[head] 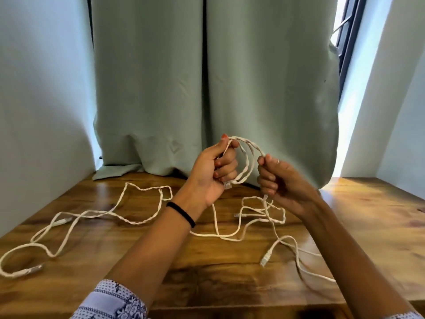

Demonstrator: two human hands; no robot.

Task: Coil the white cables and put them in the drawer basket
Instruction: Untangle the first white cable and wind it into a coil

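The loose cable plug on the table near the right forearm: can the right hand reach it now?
Probably not at once: the right hand pinches the coil. The plug itself lies uncovered.

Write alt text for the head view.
Two hands coil a white cable above a wooden table: the left hand grips the loops, the right hand pinches the strand. More loose white cables sprawl across the table before a green curtain.
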